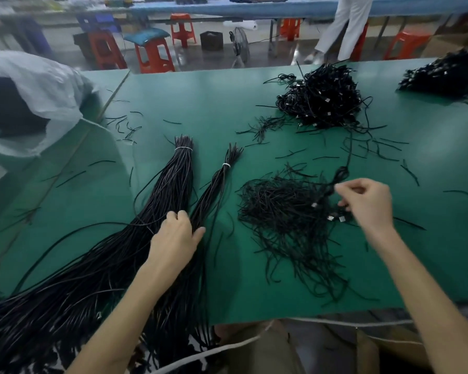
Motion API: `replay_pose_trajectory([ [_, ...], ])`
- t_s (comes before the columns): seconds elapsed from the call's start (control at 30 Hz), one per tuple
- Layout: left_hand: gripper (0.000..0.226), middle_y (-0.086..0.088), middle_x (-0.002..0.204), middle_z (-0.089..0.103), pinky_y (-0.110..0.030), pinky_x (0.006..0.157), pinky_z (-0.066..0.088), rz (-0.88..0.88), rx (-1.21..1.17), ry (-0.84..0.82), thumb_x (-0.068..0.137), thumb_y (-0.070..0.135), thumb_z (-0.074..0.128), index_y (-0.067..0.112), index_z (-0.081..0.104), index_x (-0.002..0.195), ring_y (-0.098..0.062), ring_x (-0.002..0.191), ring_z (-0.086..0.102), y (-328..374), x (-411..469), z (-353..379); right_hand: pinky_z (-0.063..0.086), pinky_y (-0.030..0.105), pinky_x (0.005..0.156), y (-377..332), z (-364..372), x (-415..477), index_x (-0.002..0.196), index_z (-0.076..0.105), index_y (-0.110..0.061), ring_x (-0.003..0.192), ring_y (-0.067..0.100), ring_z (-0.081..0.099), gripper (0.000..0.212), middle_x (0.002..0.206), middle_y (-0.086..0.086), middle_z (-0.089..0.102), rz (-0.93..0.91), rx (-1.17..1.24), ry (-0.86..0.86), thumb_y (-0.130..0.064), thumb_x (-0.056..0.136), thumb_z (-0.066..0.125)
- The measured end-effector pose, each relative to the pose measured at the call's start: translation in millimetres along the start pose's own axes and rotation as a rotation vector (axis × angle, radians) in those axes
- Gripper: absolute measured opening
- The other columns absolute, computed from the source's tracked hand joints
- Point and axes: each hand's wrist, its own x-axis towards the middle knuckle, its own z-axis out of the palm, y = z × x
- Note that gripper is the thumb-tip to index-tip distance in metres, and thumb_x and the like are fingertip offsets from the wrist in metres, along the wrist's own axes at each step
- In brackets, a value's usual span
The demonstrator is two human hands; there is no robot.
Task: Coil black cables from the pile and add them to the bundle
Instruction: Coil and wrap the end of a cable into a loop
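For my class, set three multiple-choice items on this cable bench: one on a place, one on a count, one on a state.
1. Where does the white sack lie?
A) at the far left of the green table
B) at its near right corner
C) in its middle

2. How many tied bundles with white bands lie by the left hand?
A) one
B) two
C) five

3. What is the right hand doing?
A) lying flat on the table
B) pinching a black cable over the loose pile
C) holding a stool

Answers:
1 A, the sack slumps at the left edge.
2 B, two white bands show, one on each bundle.
3 B, its fingertips close on a cable raised above the pile.
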Motion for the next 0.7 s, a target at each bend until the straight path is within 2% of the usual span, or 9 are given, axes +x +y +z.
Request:
replay_pose_trajectory([
  [0.1,0.040,-0.009,0.117,0.045,-0.032,0.068,0.042,0.044,-0.013,0.042,0.101,0.043,0.059,0.009,0.046,0.116,-0.030,0.105,0.056,-1,-4,10,0.053,0.033,0.066,28,-15,28,0.106,0.073,0.000,0.067,0.018,0.068,0.020,0.087,0.007,0.072,0.163,-0.018,0.049,-0.016,0.095,0.071],
  [0.17,0.037,-0.006,0.114,0.044,-0.030,0.064,0.043,0.115,-0.030,0.133,0.100,0.040,0.063,0.011,0.045,0.116,-0.027,0.097,0.057,1,-6,13,0.052,0.034,0.068,41,-18,35,0.122,0.065,0.004,0.075,0.022,0.069,0.032,0.109,0.014,0.071,0.250,-0.016,0.034,-0.017,0.098,0.067],
  [0.23,0.037,-0.005,0.114,0.045,-0.030,0.065,0.045,0.145,0.014,0.136,0.100,0.041,0.062,0.012,0.047,0.118,-0.025,0.099,0.055,1,-3,13,0.054,0.041,0.077,46,-16,31,0.142,0.050,0.000,0.088,0.027,0.069,0.049,0.129,0.018,0.062,0.279,-0.079,0.020,-0.019,0.099,0.066],
  [0.3,0.035,-0.005,0.115,0.046,-0.030,0.068,0.044,0.117,0.040,0.079,0.102,0.040,0.060,0.012,0.047,0.118,-0.024,0.105,0.052,-1,1,12,0.053,0.048,0.092,43,-9,21,0.149,0.042,-0.006,0.100,0.029,0.064,0.058,0.136,0.018,0.053,0.222,-0.218,0.011,-0.021,0.098,0.066],
  [0.33,0.032,-0.006,0.115,0.046,-0.030,0.068,0.044,0.107,0.038,0.061,0.102,0.037,0.060,0.012,0.046,0.117,-0.024,0.104,0.051,-1,3,12,0.051,0.048,0.097,39,-4,13,0.148,0.043,-0.007,0.101,0.028,0.061,0.057,0.137,0.017,0.049,0.171,-0.265,0.003,-0.022,0.098,0.066],
  [0.4,0.020,-0.007,0.111,0.048,-0.030,0.066,0.045,0.098,0.026,0.064,0.103,0.025,0.057,0.013,0.044,0.111,-0.023,0.095,0.052,1,5,12,0.050,0.042,0.096,27,12,-6,0.145,0.047,-0.007,0.095,0.025,0.061,0.051,0.136,0.015,0.046,0.056,-0.296,-0.031,-0.020,0.099,0.065],
  [0.5,0.009,-0.007,0.105,0.046,-0.030,0.061,0.041,0.072,-0.010,0.066,0.101,0.010,0.052,0.012,0.043,0.104,-0.023,0.081,0.052,4,8,10,0.048,0.033,0.098,2,46,-36,0.138,0.055,-0.008,0.097,0.017,0.061,0.039,0.134,0.010,0.048,-0.108,-0.295,-0.167,-0.018,0.100,0.062],
  [0.63,0.009,-0.006,0.107,0.048,-0.033,0.062,0.046,0.057,-0.085,0.070,0.103,0.010,0.050,0.010,0.049,0.112,-0.025,0.079,0.058,-5,8,11,0.045,0.014,0.084,-26,98,-74,0.131,0.059,-0.018,0.089,-0.002,0.057,0.032,0.112,-0.011,0.057,-0.241,-0.238,-0.460,-0.023,0.100,0.063],
  [0.7,0.015,-0.005,0.112,0.050,-0.037,0.072,0.050,0.070,-0.140,0.062,0.104,0.015,0.052,0.011,0.051,0.119,-0.027,0.087,0.061,-12,7,13,0.047,0.015,0.082,-35,125,-89,0.133,0.057,-0.024,0.088,-0.002,0.057,0.033,0.109,-0.016,0.055,-0.304,-0.242,-0.594,-0.028,0.101,0.063],
])
